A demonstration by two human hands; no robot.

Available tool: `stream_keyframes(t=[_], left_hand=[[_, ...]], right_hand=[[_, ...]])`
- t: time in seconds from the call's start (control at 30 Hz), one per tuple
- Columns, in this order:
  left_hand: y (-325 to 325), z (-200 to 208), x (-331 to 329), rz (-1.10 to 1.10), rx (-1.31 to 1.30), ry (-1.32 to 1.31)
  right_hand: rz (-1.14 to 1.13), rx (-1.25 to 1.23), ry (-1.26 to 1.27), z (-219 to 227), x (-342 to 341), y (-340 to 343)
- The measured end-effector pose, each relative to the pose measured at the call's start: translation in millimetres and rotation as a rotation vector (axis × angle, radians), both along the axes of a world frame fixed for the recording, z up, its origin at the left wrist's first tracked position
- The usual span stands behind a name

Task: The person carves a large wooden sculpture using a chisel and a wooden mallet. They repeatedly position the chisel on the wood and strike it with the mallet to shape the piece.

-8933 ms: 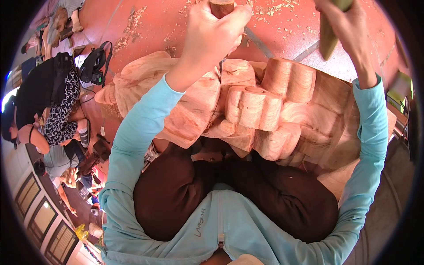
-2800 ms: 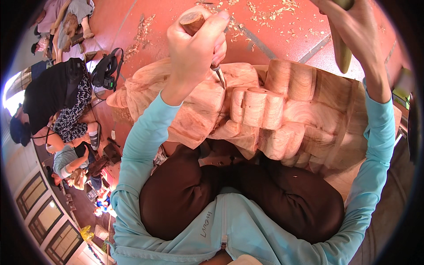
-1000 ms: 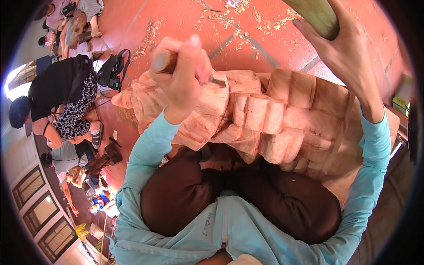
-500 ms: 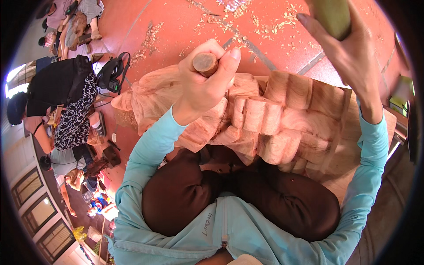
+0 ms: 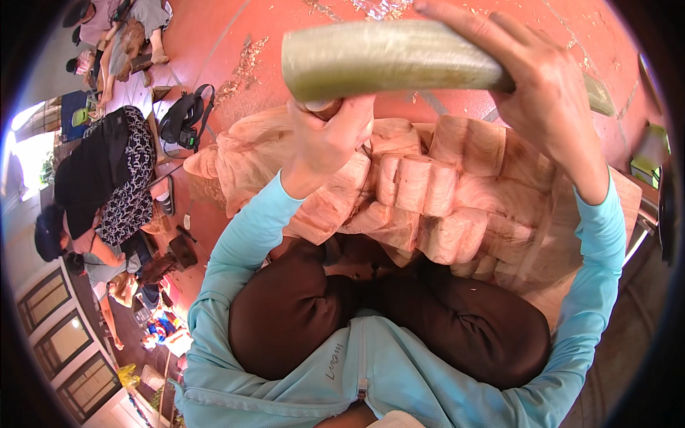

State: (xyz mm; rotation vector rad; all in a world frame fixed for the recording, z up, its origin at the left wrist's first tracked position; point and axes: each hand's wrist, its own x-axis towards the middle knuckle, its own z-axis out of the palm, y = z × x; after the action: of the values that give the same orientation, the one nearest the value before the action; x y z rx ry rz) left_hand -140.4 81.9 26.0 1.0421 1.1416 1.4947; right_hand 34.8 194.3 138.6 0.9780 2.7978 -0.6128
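Note:
My left hand [image 5: 328, 139] is closed round the upright wooden handle of a chisel [image 5: 325, 108], over the left part of a carved block of pale reddish wood [image 5: 421, 185]. The chisel's blade is hidden beneath my fist. In my right hand [image 5: 546, 100] is a thick, greenish club-like mallet [image 5: 385, 57], gripped towards its right end. Its left end lies across the top of the chisel handle, hiding most of it; whether they touch I cannot tell. The carving stretches across in front of my folded legs, with rounded blocks and grooves cut into its surface.
Wood shavings [image 5: 246, 68] are scattered on the red tiled floor [image 5: 235, 36]. A black bag [image 5: 182, 121] lies at the left. Several people sit or bend beyond it, one in a patterned garment [image 5: 128, 185]. A green box [image 5: 646, 167] stands at the far right.
My right hand has swung the mallet from the upper right to the left and down over the chisel handle. My left hand stays nearly in place. A person at the left has shifted.

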Motion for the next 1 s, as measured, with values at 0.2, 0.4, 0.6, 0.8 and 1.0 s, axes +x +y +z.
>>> stream_keyframes(t=[0.2,0.4,0.6,0.8,1.0], left_hand=[[-5.8,-7.7,1.2,0.002,0.031,-0.013],[-7.6,-12.3,-0.7,0.039,0.019,0.037],[5.0,-28.2,-19.5,0.092,0.132,0.359],[16.9,-2.6,-10.0,0.203,0.026,-0.089],[19.8,-9.4,-2.4,0.203,-0.07,0.044]], right_hand=[[0.039,0.299,0.709,-74.3,23.1,-2.9],[0.05,0.285,0.585,-67.1,27.7,0.5],[0.085,0.461,0.337,-67.0,26.5,-4.0],[-0.009,0.103,0.875,-89.3,21.5,7.3],[-0.329,0.099,1.006,-84.1,15.6,6.1]])
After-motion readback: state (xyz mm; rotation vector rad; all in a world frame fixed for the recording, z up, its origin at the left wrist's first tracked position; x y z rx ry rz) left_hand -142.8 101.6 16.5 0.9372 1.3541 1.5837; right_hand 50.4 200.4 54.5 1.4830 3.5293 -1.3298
